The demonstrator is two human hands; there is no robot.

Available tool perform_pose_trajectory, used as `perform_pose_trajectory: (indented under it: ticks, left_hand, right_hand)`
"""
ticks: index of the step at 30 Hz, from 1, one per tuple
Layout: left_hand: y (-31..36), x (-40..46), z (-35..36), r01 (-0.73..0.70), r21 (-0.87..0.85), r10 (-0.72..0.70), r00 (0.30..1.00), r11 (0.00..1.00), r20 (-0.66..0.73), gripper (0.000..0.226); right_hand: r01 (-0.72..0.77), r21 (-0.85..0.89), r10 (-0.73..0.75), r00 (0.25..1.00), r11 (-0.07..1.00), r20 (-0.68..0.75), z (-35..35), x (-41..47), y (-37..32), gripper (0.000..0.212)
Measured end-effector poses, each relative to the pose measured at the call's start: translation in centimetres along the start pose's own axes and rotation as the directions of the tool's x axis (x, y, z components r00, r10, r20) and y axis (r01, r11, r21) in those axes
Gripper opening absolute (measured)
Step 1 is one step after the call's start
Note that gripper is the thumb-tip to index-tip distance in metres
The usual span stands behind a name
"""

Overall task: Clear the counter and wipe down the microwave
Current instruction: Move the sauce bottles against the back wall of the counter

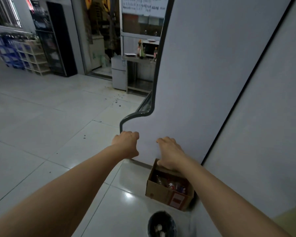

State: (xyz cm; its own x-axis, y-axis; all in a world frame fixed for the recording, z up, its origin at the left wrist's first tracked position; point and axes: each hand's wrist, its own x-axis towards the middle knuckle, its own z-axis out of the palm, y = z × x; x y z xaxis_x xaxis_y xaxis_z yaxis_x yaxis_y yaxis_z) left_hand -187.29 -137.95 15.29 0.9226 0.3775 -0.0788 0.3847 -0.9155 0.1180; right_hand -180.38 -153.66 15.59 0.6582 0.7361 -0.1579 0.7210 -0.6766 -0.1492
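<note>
The job looks barely begun. Far across the room stands the bench [137, 59], a metal table against the back wall. The microwave [149, 47] sits on it near its right end, partly hidden by a big pale wall [203, 74]. Bottles [140, 49] stand in front of the microwave at its left side, and one more bottle [155, 53] stands at its right side. A flat plate [130, 54] lies near the left edge of the bench. So the bench still has things on it, and I judge nobody has wiped the microwave yet. No cloth can be seen anywhere.

The person is well apart from the bench. Both arms reach forward. The left hand [126, 143] has its fingers curled, close to the dark rim of the wall, but I cannot tell if it touches it. It holds nothing that I can see. The right hand [170, 153] also has bent fingers and hangs above a box, with nothing in it.

The cardboard box [162, 194] sits on the floor [41, 117] by the foot of the wall. It is open at the top and has bottles and small bits of rubbish inside. Nearer the person is a dark round bin [161, 224] with a few pale lumps in it.
</note>
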Motion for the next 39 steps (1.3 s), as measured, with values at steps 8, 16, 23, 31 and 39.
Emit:
perform_pose_trajectory:
  ticks: [8,16,23,31,39]
  left_hand:
    - [-5.4,-0.1,-3.5,0.092,0.005,-0.092,0.995,0.996,-0.043,0.056]
    - [-16.0,2.2,-6.3,0.148,-0.033,-0.151,0.983,0.988,-0.104,0.055]
    - [-28.5,7.1,-9.8,0.153,-0.025,-0.155,0.984,0.988,-0.086,0.053]
    - [-38.6,12.5,-11.4,0.143,-0.003,-0.142,0.986,0.990,-0.089,0.055]
    - [-45.2,22.6,-12.9,0.147,0.014,-0.145,0.983,0.989,-0.109,0.057]
  right_hand:
    - [0.070,-0.053,-0.071,0.997,0.996,-0.018,-3.1,4.1,-4.2,0.070]
    - [0.096,-0.083,-0.102,0.993,0.992,-0.066,-4.6,12.0,-12.3,0.076]
    - [0.079,-0.028,-0.081,0.993,0.996,-0.088,-5.8,21.3,-22.3,0.078]
    - [0.086,-0.005,-0.086,0.993,0.996,-0.078,-6.5,30.3,-29.2,0.076]
    - [0.087,-0.027,-0.089,0.994,0.996,-0.063,-7.6,42.7,-31.0,0.074]
